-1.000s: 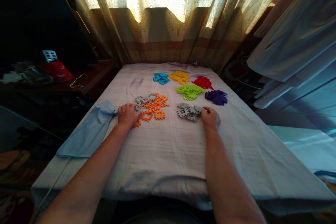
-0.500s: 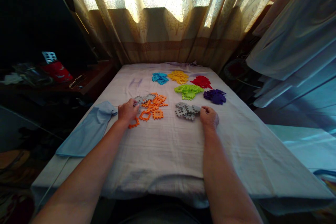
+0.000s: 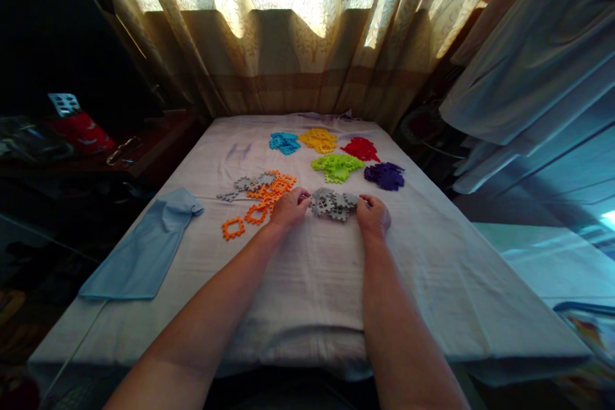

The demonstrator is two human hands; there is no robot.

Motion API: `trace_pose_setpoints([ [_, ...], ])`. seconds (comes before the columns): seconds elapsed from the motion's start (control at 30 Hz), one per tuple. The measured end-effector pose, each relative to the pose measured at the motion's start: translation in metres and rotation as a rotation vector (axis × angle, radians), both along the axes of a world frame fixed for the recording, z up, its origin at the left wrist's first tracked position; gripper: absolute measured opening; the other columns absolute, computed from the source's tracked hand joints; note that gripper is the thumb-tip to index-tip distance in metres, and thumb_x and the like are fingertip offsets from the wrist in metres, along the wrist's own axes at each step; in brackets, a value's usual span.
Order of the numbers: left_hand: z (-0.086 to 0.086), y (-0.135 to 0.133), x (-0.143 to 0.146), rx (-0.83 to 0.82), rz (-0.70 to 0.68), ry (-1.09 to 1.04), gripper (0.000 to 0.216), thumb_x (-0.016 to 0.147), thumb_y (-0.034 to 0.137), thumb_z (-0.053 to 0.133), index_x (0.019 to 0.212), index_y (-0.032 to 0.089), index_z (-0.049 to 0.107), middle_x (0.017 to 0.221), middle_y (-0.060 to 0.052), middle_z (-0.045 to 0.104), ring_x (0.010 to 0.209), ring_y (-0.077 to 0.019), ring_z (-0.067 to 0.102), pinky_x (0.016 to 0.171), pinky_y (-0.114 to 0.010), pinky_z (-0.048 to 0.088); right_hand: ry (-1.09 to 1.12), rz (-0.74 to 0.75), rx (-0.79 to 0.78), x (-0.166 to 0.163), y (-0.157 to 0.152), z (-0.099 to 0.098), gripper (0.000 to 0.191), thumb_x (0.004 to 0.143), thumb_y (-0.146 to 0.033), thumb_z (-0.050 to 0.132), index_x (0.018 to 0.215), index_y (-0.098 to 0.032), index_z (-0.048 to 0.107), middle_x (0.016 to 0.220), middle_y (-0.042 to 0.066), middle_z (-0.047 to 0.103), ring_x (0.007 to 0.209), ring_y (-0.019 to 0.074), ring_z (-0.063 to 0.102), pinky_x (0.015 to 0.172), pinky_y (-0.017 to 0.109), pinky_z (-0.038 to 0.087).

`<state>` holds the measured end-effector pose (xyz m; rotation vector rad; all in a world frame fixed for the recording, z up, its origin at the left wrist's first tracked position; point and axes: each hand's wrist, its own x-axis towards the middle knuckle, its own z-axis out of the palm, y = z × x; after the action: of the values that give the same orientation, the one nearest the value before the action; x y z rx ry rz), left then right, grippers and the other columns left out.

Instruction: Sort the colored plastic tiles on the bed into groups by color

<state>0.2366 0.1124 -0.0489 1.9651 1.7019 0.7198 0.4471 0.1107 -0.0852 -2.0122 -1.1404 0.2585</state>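
Observation:
A small heap of grey plastic puzzle tiles [image 3: 332, 203] lies on the white sheet between my hands. My left hand [image 3: 289, 207] rests at its left edge, fingers curled against the tiles. Touching the heap's right edge is my right hand [image 3: 373, 214], its fingers bent too. Left of my left hand lie mixed orange tiles [image 3: 262, 195] and a few loose grey tiles [image 3: 243, 186]. One orange tile [image 3: 233, 228] sits apart, nearer to me.
Sorted heaps sit farther back: blue [image 3: 284, 142], yellow [image 3: 318, 139], red [image 3: 360, 148], green [image 3: 336, 167], purple [image 3: 384, 175]. A light blue cloth [image 3: 144, 250] hangs over the bed's left edge. A dark side table with clutter [image 3: 81, 134] stands left. Curtains [image 3: 298, 45] hang behind.
My left hand has moved right, from the left side of the orange and grey tiles to the left edge of the grey heap. My right hand has stayed by the heap.

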Motion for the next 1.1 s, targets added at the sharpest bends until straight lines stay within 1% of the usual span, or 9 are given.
trace_pose_setpoints([
  [0.1, -0.004, 0.001, 0.005, 0.005, 0.0, 0.058, 0.019, 0.089, 0.025, 0.056, 0.103, 0.022, 0.068, 0.095, -0.003, 0.075, 0.087, -0.017, 0.068, 0.078, -0.029, 0.051, -0.005, 0.01, -0.011, 0.0, 0.001, 0.001, 0.032, 0.081, -0.029, 0.051, 0.099, -0.019, 0.076, 0.101, 0.01, 0.074, 0.091, 0.0226, 0.063, 0.087, 0.036, 0.047],
  [0.3, -0.006, -0.004, 0.004, 0.103, -0.018, 0.209, 0.023, 0.089, 0.026, 0.057, 0.108, 0.02, 0.069, 0.11, -0.009, 0.071, 0.109, -0.0239, 0.061, 0.1, -0.039, 0.043, -0.016, 0.023, -0.02, 0.0, 0.001, 0.002, 0.032, 0.082, -0.029, 0.052, 0.101, -0.019, 0.076, 0.103, 0.009, 0.074, 0.092, 0.022, 0.064, 0.088, 0.035, 0.047],
  [0.5, -0.007, -0.009, -0.01, 0.142, -0.051, 0.295, 0.024, 0.089, 0.026, 0.056, 0.11, 0.023, 0.068, 0.115, -0.008, 0.071, 0.111, -0.0228, 0.06, 0.1, -0.039, 0.042, -0.016, 0.008, -0.004, 0.0, 0.001, 0.0, 0.03, 0.08, -0.029, 0.053, 0.097, -0.02, 0.076, 0.1, 0.008, 0.074, 0.091, 0.0221, 0.064, 0.086, 0.035, 0.048],
  [0.67, 0.002, -0.008, -0.055, 0.143, 0.038, 0.376, 0.027, 0.088, 0.025, 0.053, 0.11, 0.022, 0.07, 0.116, -0.009, 0.071, 0.113, -0.025, 0.059, 0.102, -0.04, 0.041, -0.021, -0.001, 0.004, 0.001, 0.002, -0.002, 0.032, 0.078, -0.03, 0.053, 0.097, -0.02, 0.077, 0.1, 0.008, 0.075, 0.09, 0.023, 0.064, 0.084, 0.035, 0.047],
  [0.77, 0.006, -0.005, -0.097, 0.129, 0.171, 0.433, 0.031, 0.088, 0.025, 0.05, 0.112, 0.021, 0.069, 0.117, -0.011, 0.07, 0.112, -0.0282, 0.059, 0.1, -0.044, 0.042, -0.027, -0.003, 0.024, 0.001, 0.003, -0.004, 0.032, 0.078, -0.031, 0.052, 0.096, -0.02, 0.077, 0.096, 0.008, 0.075, 0.088, 0.0224, 0.064, 0.082, 0.034, 0.048],
  [0.83, 0.007, -0.003, -0.125, 0.094, 0.29, 0.546, 0.034, 0.089, 0.033, 0.05, 0.117, 0.023, 0.067, 0.122, -0.01, 0.068, 0.114, -0.0284, 0.058, 0.099, -0.042, 0.042, -0.033, -0.001, 0.033, 0.001, 0.003, -0.004, 0.033, 0.078, -0.031, 0.052, 0.096, -0.02, 0.077, 0.096, 0.008, 0.075, 0.087, 0.0222, 0.064, 0.082, 0.034, 0.048],
  [0.9, 0.007, -0.004, -0.148, 0.038, 0.349, 0.636, 0.04, 0.088, 0.038, 0.051, 0.122, 0.021, 0.064, 0.129, -0.012, 0.064, 0.118, -0.0311, 0.056, 0.099, -0.044, 0.043, -0.034, -0.001, 0.035, 0.001, 0.003, -0.004, 0.033, 0.078, -0.031, 0.051, 0.096, -0.02, 0.077, 0.098, 0.008, 0.075, 0.088, 0.0223, 0.064, 0.083, 0.034, 0.048],
  [1.0, 0.009, -0.006, -0.166, -0.064, 0.363, 0.705, 0.047, 0.089, 0.046, 0.047, 0.122, 0.017, 0.064, 0.129, -0.017, 0.063, 0.118, -0.0339, 0.057, 0.096, -0.045, 0.045, -0.021, -0.005, 0.018, 0.001, 0.002, -0.002, 0.032, 0.079, -0.03, 0.052, 0.097, -0.02, 0.076, 0.099, 0.009, 0.075, 0.089, 0.0228, 0.064, 0.085, 0.035, 0.048],
  [1.1, 0.012, -0.008, -0.169, -0.08, 0.351, 0.731, 0.047, 0.09, 0.047, 0.045, 0.12, 0.016, 0.065, 0.125, -0.018, 0.065, 0.114, -0.0344, 0.06, 0.092, -0.044, 0.047, -0.003, 0.0, -0.01, 0.001, 0.002, 0.001, 0.034, 0.08, -0.029, 0.051, 0.1, -0.018, 0.076, 0.101, 0.011, 0.074, 0.091, 0.0236, 0.064, 0.087, 0.036, 0.048],
])
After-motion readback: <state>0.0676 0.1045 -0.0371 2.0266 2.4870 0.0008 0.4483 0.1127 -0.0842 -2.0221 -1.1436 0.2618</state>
